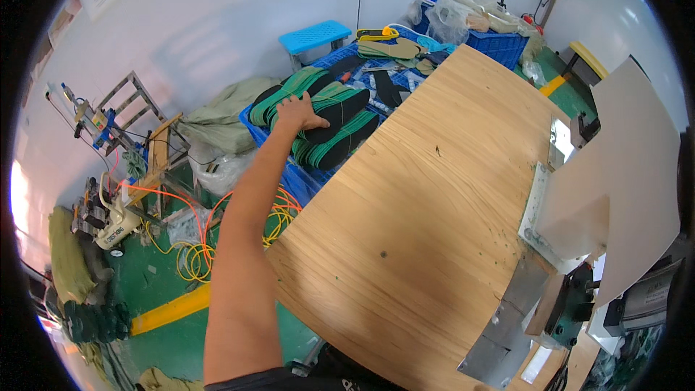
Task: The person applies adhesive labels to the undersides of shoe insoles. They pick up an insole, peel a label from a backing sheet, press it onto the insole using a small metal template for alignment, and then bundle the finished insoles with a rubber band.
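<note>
My left hand [298,114] reaches out across the table's far left corner. Its fingers and thumb close around a bundle of black insoles [334,110] with green edges, tied with thin string. The bundle lies among similar stacks of insoles [329,146] in a blue plastic crate [304,184] beside the table. Part of the bundle is hidden under my palm. My right hand is out of sight.
The wooden table [405,210] fills the middle. At its right edge stands a machine with a large pale panel [615,174]. A blue stool [316,35] is behind the crate. Orange and yellow hoses [194,261] coil on the green floor at left.
</note>
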Action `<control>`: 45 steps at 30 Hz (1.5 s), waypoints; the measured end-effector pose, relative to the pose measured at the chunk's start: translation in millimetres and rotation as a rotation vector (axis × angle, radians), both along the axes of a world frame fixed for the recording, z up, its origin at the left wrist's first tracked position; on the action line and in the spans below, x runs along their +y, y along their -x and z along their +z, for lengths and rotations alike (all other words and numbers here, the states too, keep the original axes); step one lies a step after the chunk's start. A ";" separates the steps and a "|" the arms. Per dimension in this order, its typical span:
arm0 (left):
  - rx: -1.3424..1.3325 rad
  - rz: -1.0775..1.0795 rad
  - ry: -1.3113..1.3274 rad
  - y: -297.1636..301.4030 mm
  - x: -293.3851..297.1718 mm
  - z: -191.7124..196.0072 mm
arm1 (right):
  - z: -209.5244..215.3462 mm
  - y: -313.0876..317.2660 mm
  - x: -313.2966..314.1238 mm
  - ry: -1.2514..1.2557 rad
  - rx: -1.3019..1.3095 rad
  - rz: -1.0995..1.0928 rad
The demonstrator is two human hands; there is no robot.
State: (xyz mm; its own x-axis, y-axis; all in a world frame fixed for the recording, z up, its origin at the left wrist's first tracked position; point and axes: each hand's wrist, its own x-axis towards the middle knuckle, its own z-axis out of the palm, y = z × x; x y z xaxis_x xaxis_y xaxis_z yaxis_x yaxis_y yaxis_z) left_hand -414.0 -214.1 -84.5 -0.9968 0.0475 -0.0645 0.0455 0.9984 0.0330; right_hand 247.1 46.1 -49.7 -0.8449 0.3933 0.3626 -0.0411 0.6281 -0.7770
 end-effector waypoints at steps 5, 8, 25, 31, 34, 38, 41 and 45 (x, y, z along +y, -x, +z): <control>0.069 -0.041 -0.043 -36.7 6.6 7.6 | 14.5 5.5 -7.7 -0.011 -0.085 -0.064; 0.262 -0.090 -0.103 -61.6 2.4 20.5 | 10.0 -3.3 -3.5 -0.019 -0.102 -0.040; 0.219 -1.341 -0.298 -303.7 6.4 147.1 | 66.8 99.9 -19.1 -0.419 0.073 0.028; 0.189 -0.581 -1.023 -374.5 -16.2 81.7 | 42.5 108.8 -49.1 -0.026 -0.289 0.335; -0.122 -0.431 -1.221 -414.4 2.1 84.6 | 30.9 115.8 -69.5 0.052 -0.035 0.257; -0.082 -0.507 -1.030 -428.4 11.5 82.1 | 23.6 137.4 -78.1 0.261 0.031 0.139; -0.087 -0.569 -0.903 -429.9 7.6 84.0 | 18.0 156.4 -86.6 0.278 -0.001 0.095; -0.117 -0.653 -0.843 -430.2 4.5 90.2 | 11.7 173.4 -93.2 0.150 -0.020 0.127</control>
State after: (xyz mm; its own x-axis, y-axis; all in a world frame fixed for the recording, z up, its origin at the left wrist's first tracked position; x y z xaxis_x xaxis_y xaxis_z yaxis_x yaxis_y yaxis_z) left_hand 16.2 -209.6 5.8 -0.7523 0.6428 0.1449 0.5141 0.4351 0.7392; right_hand 73.7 -47.1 -38.0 -0.8977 0.3315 0.2903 -0.0960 0.4957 -0.8632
